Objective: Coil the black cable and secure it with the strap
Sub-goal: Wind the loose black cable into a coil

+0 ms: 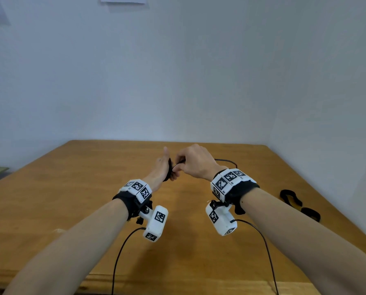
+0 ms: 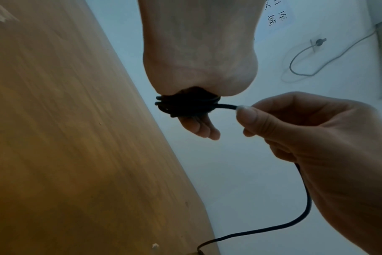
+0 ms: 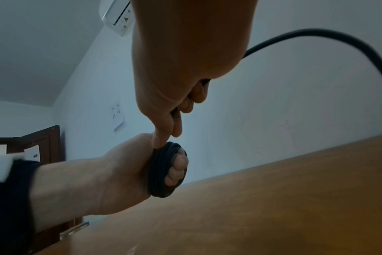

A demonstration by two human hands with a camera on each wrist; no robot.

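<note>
Left of centre in the head view, the left hand (image 1: 164, 167) has the black cable (image 3: 164, 172) wound in a tight coil around its straight fingers (image 3: 178, 165). Just to its right, the right hand (image 1: 196, 163) pinches the free run of cable, thumb and forefinger closed on it where it meets the coil. The coil stands on edge, long axis roughly vertical; the loose tail arcs off to the upper right in the right wrist view. The risk — slack in that pinch would likely let the turns spring off the fingertips. The strap (image 1: 299, 204) lies on the table (image 1: 71, 188) at the right edge, well apart.
</note>
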